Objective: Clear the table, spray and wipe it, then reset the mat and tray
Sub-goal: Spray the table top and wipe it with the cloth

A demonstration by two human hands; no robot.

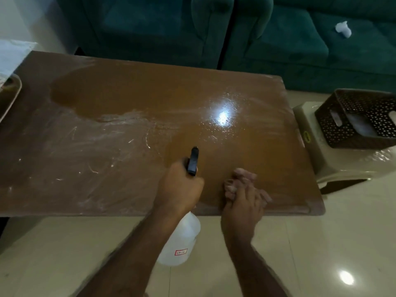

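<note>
The brown table fills the middle of the view, with pale dusty smears on its left half and wet droplets around a light glare at the right. My left hand grips a white spray bottle by its black trigger head, nozzle pointing away over the tabletop. My right hand presses a crumpled pinkish cloth flat on the table near the front right edge. A tray's rim shows at the far left edge.
A dark perforated basket sits on a beige plastic stool right of the table. A green sofa stands behind, with a white crumpled item on its seat. Glossy floor tiles lie in front.
</note>
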